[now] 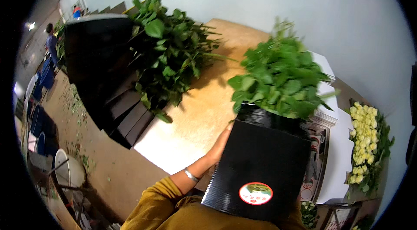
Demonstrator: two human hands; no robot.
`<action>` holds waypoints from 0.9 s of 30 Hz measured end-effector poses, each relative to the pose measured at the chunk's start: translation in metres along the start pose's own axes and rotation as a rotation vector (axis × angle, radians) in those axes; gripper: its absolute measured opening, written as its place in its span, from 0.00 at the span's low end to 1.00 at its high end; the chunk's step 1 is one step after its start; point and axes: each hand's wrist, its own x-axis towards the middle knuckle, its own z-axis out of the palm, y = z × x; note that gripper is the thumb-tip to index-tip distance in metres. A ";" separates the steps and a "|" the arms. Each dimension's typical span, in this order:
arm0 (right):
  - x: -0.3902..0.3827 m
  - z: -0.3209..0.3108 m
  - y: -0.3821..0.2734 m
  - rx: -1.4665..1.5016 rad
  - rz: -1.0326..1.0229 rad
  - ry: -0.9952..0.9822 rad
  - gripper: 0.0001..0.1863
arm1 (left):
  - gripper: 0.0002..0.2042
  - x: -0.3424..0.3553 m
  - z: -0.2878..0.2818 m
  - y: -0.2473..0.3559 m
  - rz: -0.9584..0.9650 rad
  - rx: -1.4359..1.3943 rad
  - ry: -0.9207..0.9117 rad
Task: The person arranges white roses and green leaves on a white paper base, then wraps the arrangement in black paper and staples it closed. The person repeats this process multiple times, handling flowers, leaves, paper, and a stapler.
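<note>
Close in front of me is a bouquet wrapped in a black sleeve (269, 156) with an oval red-edged sticker. Leafy green stems (278, 78) spread out of its far end; any blooms inside are hidden. My left hand (220, 145), a silver bracelet on its wrist, holds the sleeve's left side, its fingertips tucked behind it. The sleeve covers my right hand. On the table's left side lie several more black-wrapped bundles (100, 52) in an overlapping row, their green stems (169, 56) pointing inward.
The tan tabletop (204, 113) runs back to a pale wall. To the right are stacked white sheets (339, 156) and cream-yellow roses (364, 139). At the lower left, a white bucket (69, 169) and fallen leaves are on the floor. Another person (51, 43) stands far left.
</note>
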 end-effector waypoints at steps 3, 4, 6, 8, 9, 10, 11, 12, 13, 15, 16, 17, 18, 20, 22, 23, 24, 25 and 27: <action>-0.031 0.005 0.007 -0.001 0.043 -0.038 0.29 | 0.30 0.010 -0.003 -0.010 0.059 0.050 -0.026; -0.040 0.009 0.011 -0.005 0.055 -0.040 0.29 | 0.30 0.015 -0.005 -0.006 0.040 -0.048 -0.084; -0.055 0.023 0.018 -0.010 0.077 -0.079 0.29 | 0.30 0.019 -0.021 -0.007 0.019 -0.033 -0.136; -0.067 0.045 0.026 -0.015 0.099 -0.143 0.29 | 0.30 0.011 -0.041 -0.003 -0.034 -0.088 -0.085; -0.073 0.059 0.033 -0.021 0.117 -0.179 0.29 | 0.30 0.003 -0.053 -0.003 -0.063 -0.116 -0.056; -0.079 0.073 0.039 -0.030 0.133 -0.213 0.29 | 0.30 -0.005 -0.072 -0.010 -0.031 -0.181 -0.080; -0.083 0.090 0.047 -0.037 0.151 -0.254 0.29 | 0.30 -0.016 -0.092 -0.013 -0.039 -0.211 -0.068; -0.086 0.107 0.051 -0.041 0.150 -0.277 0.29 | 0.30 -0.021 -0.109 -0.015 -0.046 -0.232 -0.059; -0.087 0.124 0.059 -0.042 0.152 -0.288 0.28 | 0.30 -0.030 -0.127 -0.016 -0.060 -0.249 -0.039; -0.092 0.170 0.081 -0.032 0.188 -0.364 0.28 | 0.30 -0.060 -0.177 -0.007 -0.087 -0.256 0.053; -0.089 0.192 0.090 -0.036 0.182 -0.381 0.28 | 0.30 -0.069 -0.198 -0.005 -0.091 -0.274 0.075; -0.088 0.218 0.102 -0.029 0.193 -0.398 0.28 | 0.30 -0.081 -0.221 0.003 -0.094 -0.270 0.120; -0.087 0.244 0.113 -0.022 0.201 -0.411 0.28 | 0.30 -0.091 -0.243 0.011 -0.104 -0.265 0.159; -0.077 0.296 0.135 -0.013 0.204 -0.414 0.28 | 0.30 -0.101 -0.284 0.023 -0.113 -0.247 0.244; -0.069 0.342 0.152 -0.018 0.200 -0.391 0.28 | 0.30 -0.112 -0.320 0.032 -0.117 -0.197 0.344; -0.070 0.361 0.161 -0.016 0.207 -0.381 0.28 | 0.30 -0.118 -0.337 0.032 -0.116 -0.138 0.420; -0.068 0.373 0.168 -0.020 0.214 -0.357 0.28 | 0.30 -0.125 -0.345 0.023 -0.105 -0.064 0.503; -0.067 0.381 0.174 -0.024 0.212 -0.334 0.28 | 0.30 -0.134 -0.352 0.017 -0.087 0.020 0.583; -0.062 0.384 0.180 -0.034 0.198 -0.271 0.28 | 0.30 -0.154 -0.345 0.011 -0.047 0.169 0.670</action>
